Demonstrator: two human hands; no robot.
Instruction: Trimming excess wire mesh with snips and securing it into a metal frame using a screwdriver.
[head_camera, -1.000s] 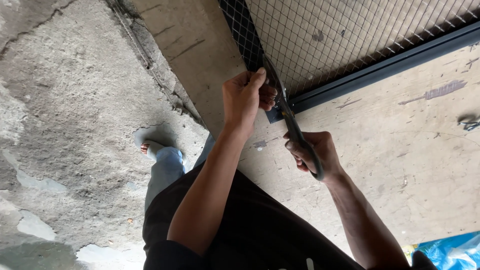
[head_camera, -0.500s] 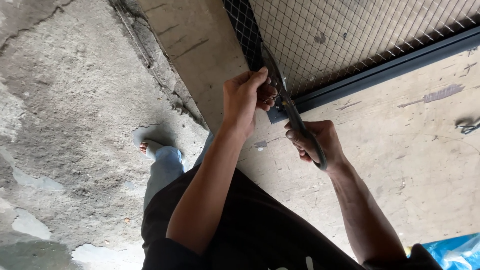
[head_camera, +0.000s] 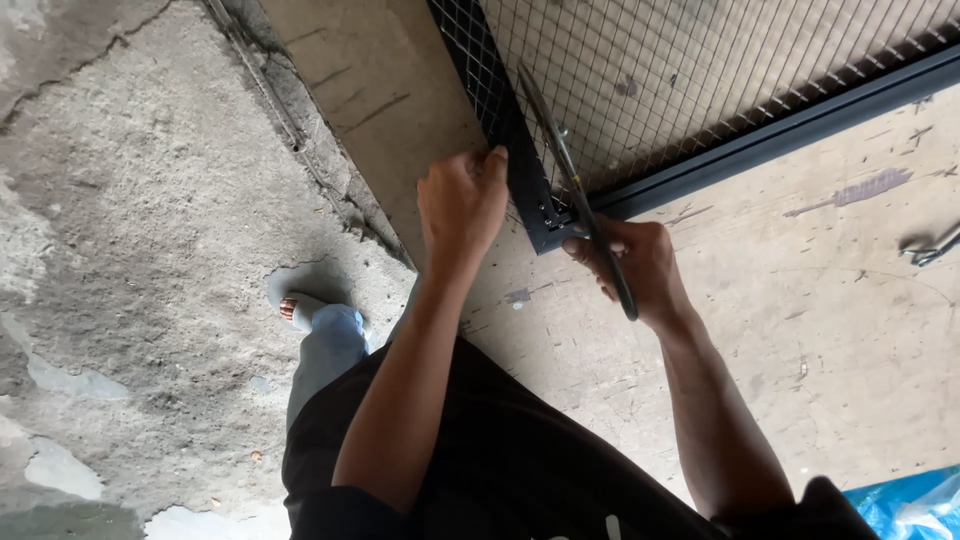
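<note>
Left hand (head_camera: 462, 205) raised with bare forearm extended forward, fingers (head_camera: 487, 168) curled in a loose grip, right hand (head_camera: 637, 262) lower and just beside it, fingers wrapped closed, right forearm angled inward from the right

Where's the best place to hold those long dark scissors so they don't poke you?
Probably by the handle end, coming from the person's side. The shears point their thin blades up across the wire mesh of the dark frame, so that end is sharp. The right hand wraps the handles near the frame's corner, while the left hand steadies the frame's edge.
</note>
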